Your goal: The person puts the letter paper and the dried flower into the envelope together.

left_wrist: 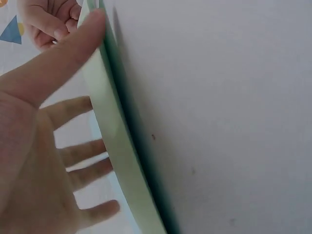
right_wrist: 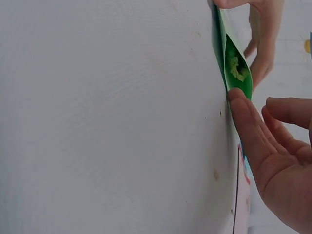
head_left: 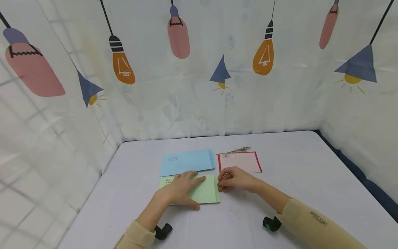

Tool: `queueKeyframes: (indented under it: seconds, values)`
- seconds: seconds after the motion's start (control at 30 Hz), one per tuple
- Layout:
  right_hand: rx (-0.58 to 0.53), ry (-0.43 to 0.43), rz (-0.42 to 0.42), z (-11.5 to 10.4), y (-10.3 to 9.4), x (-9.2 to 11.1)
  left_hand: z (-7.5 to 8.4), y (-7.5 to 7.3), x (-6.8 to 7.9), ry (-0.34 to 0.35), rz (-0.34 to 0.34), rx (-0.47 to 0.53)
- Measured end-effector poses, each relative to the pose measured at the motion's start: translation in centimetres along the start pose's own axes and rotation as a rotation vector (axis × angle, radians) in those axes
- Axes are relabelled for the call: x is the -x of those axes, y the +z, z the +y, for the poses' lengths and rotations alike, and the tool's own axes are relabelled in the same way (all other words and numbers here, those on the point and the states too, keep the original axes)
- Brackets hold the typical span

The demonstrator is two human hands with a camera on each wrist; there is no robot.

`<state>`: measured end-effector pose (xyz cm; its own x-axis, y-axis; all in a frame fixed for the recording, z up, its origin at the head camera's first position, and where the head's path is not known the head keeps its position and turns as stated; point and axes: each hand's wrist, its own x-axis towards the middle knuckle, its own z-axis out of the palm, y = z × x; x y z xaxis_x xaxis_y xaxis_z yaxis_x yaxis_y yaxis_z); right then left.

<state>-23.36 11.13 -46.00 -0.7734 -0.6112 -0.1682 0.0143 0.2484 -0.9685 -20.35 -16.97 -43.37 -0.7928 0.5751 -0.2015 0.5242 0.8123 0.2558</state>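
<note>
Fingers of L hand [head_left: 181, 190] spread on green envelope [head_left: 207, 193], on table [head_left: 124, 193] nr blue env. [head_left: 189, 162]. R hand [head_left: 236, 178], fingers bent, is at green's gaping end (can't tell if pinching).

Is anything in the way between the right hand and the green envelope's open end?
Nothing visible: the right hand touches the open end of the green envelope. The left hand rests on it, clear of that end.
</note>
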Motion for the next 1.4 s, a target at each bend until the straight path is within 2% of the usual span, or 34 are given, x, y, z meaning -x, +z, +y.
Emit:
queueKeyframes:
  seconds: [0.17, 0.27, 0.37, 0.5, 0.77, 1.03, 1.4]
  values:
    - [0.039, 0.001, 0.022, -0.2, -0.9, 0.2, -0.4, -0.2, -0.5, 0.063, 0.134, -0.004]
    - [0.048, -0.003, 0.036, -0.5, -1.4, 0.2, -0.7, -0.6, -1.0, 0.065, 0.205, 0.004]
    - [0.047, 0.001, 0.06, -0.9, -1.8, -0.1, -1.0, -1.0, -1.3, 0.036, 0.241, 0.0]
    - [0.035, -0.001, 0.094, -1.4, -2.3, -0.6, -1.5, -1.5, -1.9, 0.001, 0.253, -0.006]
    - [-0.008, 0.004, 0.148, -1.8, -3.3, -2.2, -3.6, -2.2, -3.7, -0.07, 0.215, 0.006]
    - [-0.086, 0.03, 0.19, -2.1, -3.4, -4.6, -4.8, -3.4, -4.6, -0.186, 0.078, -0.051]
    - [-0.034, 0.068, 0.24, -2.1, -2.9, -7.8, -6.0, -3.9, -5.5, -0.268, 0.011, -0.014]
